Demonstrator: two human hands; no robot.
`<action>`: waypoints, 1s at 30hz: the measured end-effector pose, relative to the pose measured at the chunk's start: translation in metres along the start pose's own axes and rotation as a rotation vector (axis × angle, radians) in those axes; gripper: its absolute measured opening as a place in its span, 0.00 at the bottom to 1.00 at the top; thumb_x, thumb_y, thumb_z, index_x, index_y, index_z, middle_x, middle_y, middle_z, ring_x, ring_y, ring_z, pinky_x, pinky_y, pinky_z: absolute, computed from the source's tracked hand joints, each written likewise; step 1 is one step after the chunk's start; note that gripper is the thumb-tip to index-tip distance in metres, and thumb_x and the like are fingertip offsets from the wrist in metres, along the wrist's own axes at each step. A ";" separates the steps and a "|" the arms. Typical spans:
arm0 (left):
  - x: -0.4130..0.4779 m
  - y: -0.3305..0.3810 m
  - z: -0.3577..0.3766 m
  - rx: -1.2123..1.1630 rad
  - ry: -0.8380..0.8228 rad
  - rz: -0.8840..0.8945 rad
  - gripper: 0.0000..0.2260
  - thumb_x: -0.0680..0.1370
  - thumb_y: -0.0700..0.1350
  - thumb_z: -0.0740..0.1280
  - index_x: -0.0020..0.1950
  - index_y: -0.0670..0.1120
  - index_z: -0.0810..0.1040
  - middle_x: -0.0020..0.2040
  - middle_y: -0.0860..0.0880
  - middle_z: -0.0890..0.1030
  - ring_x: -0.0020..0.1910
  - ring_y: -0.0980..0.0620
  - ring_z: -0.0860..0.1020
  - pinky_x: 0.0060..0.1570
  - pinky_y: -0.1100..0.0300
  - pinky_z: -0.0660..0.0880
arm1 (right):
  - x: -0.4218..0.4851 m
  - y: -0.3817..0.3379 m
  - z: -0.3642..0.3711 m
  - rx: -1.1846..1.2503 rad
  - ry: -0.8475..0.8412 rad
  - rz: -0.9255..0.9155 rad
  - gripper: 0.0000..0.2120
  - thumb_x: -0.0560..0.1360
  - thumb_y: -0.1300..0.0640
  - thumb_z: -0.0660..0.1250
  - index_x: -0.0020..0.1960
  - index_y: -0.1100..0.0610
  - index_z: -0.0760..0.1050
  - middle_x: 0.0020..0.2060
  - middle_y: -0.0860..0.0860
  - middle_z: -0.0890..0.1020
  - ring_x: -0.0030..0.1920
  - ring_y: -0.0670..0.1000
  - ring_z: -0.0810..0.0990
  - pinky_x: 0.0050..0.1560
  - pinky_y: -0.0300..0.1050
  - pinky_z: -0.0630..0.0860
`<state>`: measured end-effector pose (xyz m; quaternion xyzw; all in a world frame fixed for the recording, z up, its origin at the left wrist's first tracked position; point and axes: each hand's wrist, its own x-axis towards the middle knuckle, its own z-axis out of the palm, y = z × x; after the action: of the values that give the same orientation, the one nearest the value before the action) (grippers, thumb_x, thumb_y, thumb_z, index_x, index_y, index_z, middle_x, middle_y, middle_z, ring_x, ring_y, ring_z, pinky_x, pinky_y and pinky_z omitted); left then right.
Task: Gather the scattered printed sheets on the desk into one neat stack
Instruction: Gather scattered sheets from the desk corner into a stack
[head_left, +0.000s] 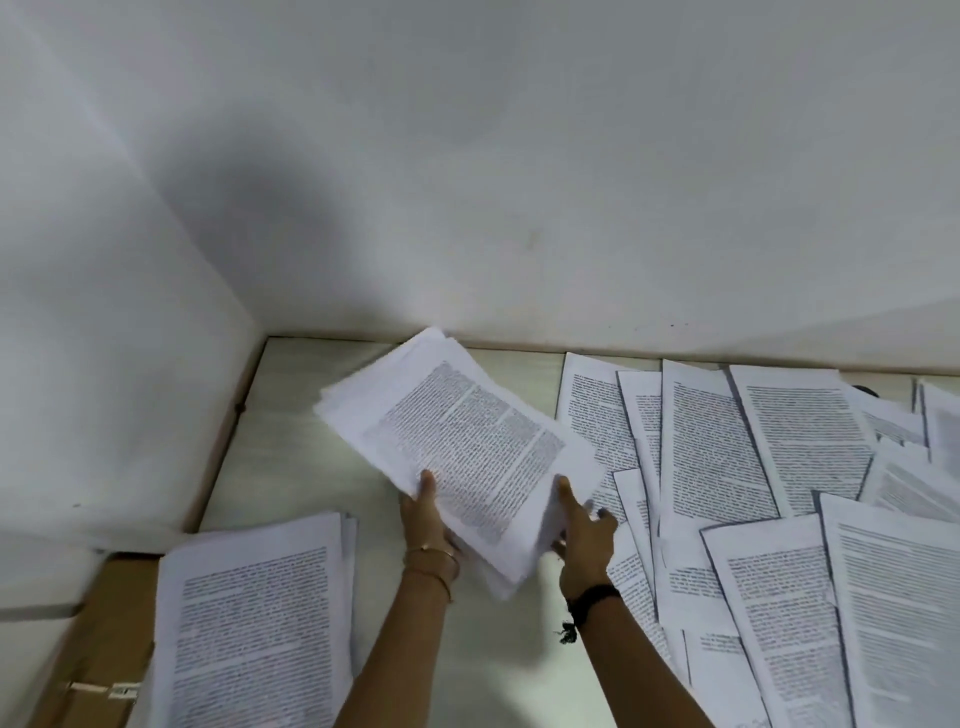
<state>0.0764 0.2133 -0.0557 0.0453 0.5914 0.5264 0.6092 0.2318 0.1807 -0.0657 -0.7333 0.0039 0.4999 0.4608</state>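
Observation:
A bundle of printed sheets (462, 441) is held tilted above the pale desk (291, 457), its far end pointing toward the back wall. My left hand (426, 525) grips its near left edge, thumb on top. At the near right corner my right hand (584, 535) grips the bundle, thumb on the top page. A second pile of printed sheets (254, 618) lies flat at the near left. Several loose printed sheets (737, 467) overlap across the right half of the desk.
White walls (467, 182) close the desk at the back and left, meeting in a corner. A brown cardboard box (98, 649) sits at the near left beside the flat pile. A strip of bare desk lies between the pile and the loose sheets.

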 end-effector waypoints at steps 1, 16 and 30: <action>-0.007 -0.014 0.003 -0.021 0.012 -0.037 0.18 0.79 0.41 0.59 0.70 0.42 0.66 0.63 0.43 0.74 0.56 0.42 0.76 0.60 0.46 0.73 | -0.001 -0.001 -0.004 0.027 -0.070 0.026 0.36 0.60 0.45 0.80 0.61 0.59 0.70 0.50 0.55 0.77 0.49 0.56 0.79 0.43 0.49 0.81; 0.029 0.011 -0.039 0.907 -0.189 -0.089 0.19 0.79 0.45 0.60 0.67 0.36 0.68 0.65 0.40 0.72 0.64 0.44 0.70 0.66 0.52 0.64 | 0.063 -0.034 -0.120 -0.521 -0.085 -0.177 0.24 0.72 0.51 0.71 0.63 0.62 0.72 0.58 0.61 0.79 0.54 0.60 0.79 0.52 0.50 0.76; 0.000 -0.005 -0.045 1.286 -0.172 0.142 0.26 0.75 0.34 0.62 0.71 0.43 0.59 0.55 0.44 0.74 0.54 0.43 0.75 0.50 0.58 0.68 | 0.034 -0.006 -0.106 -0.774 -0.116 -0.236 0.14 0.78 0.59 0.60 0.61 0.64 0.71 0.57 0.62 0.78 0.50 0.55 0.74 0.49 0.44 0.70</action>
<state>0.0445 0.1850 -0.0725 0.4817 0.7331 0.1012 0.4694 0.3287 0.1273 -0.0789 -0.8185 -0.2948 0.4487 0.2043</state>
